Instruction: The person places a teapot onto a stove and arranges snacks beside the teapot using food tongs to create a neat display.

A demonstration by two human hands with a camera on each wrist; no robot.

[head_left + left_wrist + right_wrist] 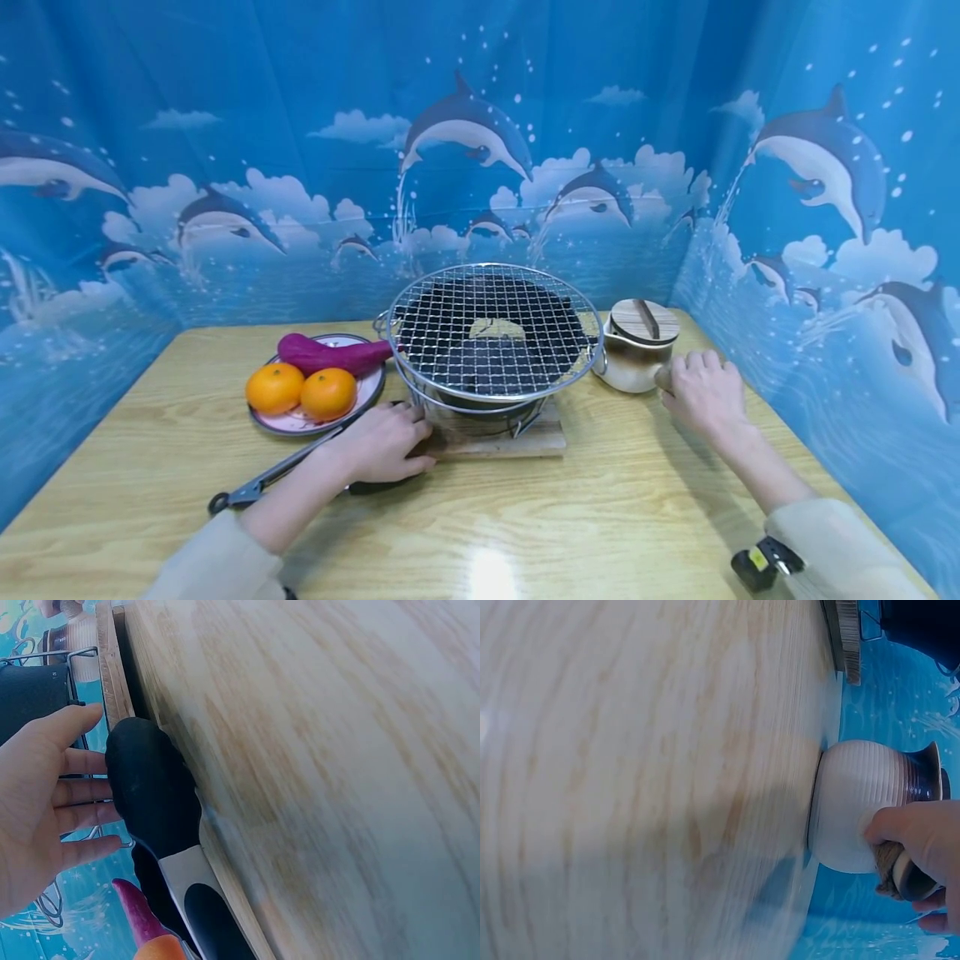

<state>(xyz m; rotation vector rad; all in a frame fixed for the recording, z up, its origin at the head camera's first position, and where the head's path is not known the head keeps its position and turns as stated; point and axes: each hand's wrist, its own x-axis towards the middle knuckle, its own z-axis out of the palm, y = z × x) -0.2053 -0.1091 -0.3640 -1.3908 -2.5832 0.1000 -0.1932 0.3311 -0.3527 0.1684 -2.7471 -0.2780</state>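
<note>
On the right, my right hand (705, 392) grips the side handle of a white-and-brown ceramic teapot (626, 369) that stands on the table under a slatted wooden lid (637, 321). In the right wrist view, thumb and fingers go round the handle, which has a brown wrapping (889, 866) at its base. My left hand (378, 442) is over the black heads of a pair of tongs (281, 471), at the front left of a wooden board (517, 443). Its fingers (82, 814) are spread beside one tongs head (154, 787) in the left wrist view.
A round wire grill rack (495, 333) tops a black charcoal stove on the board. Left of it, a plate (371, 387) bears two oranges (328, 394) and a purple eggplant-like vegetable (322, 354). Blue dolphin-print curtains (300, 92) hang behind the table and at its sides.
</note>
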